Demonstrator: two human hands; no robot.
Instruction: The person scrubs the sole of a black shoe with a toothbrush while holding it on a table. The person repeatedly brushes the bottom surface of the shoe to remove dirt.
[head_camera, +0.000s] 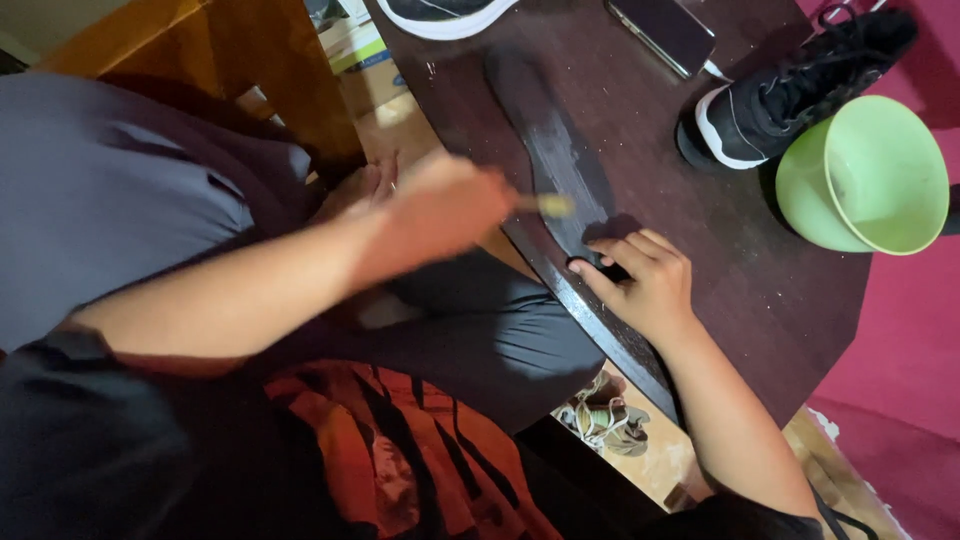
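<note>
Head view: insole (556, 150) lengthwise away, up-left.

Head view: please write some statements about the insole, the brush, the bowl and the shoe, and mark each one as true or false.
1. The insole lies flat on the dark table. True.
2. The right hand holds the brush. False: the left hand holds it; the right hand presses the insole's near end.
3. The green bowl is turned upside down. False: it stands open side up.
4. A black shoe stands beside the bowl. True.
5. The phone lies inside the bowl. False: it lies on the table.
</note>
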